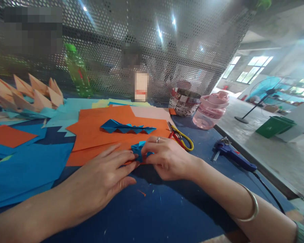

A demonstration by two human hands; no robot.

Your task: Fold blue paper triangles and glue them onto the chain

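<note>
Your small bright-blue piece of folded paper [137, 152] sits at the near edge of the stacked orange paper sheets [91, 135], and your fingers partly hide it. Your right hand [166, 157] is curled, pinching it between thumb and fingertips; your left hand [108, 170] is loosely open, its fingertips against the paper's left side. The creases that show suggest this piece is partly folded; you cannot tell from here how many folds remain. Just beyond it, on the orange sheets, a long blue pleated paper strip [128, 127] looks already shaped, while the flat blue paper sheets [27, 172] by the table's left edge look unworked. Toward the far left corner stands a ring of peach folded-paper points [40, 98]. Scissors with red and yellow handles [184, 138] lie right of the orange sheets, and a blue glue gun [234, 155] rests near the right edge of the dark-blue table [142, 219]. A translucent pink bottle [210, 109] stands by the far right corner; a grey perforated metal screen [154, 64] rises along the far edge. Past the right edge, a green plastic bin [276, 126] stands on the concrete floor [245, 148].
</note>
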